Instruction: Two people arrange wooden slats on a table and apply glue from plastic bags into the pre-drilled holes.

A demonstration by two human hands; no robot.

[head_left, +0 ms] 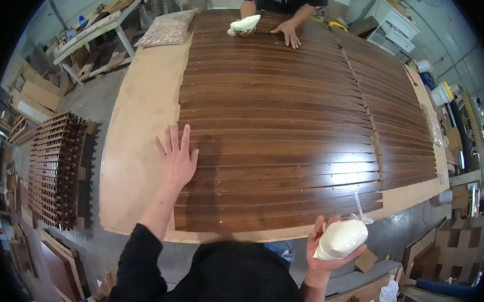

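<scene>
Head view: a right hand [321, 263] cups in curled fingers a cream-coloured, filled plastic bag [343, 238] by the near edge of the surface [143, 128], likely soft, weighty and best supported from beneath, while left-hand [178, 162] fingers splay at the brown slats [275, 147], contact unclear.

It was a woodworking workshop: a white workbench [98, 32] stood at one side, slatted wood [57, 167] was stacked on the grey floor [104, 95], and brown slats [277, 114] covered most of a broad worktable [137, 144].
</scene>
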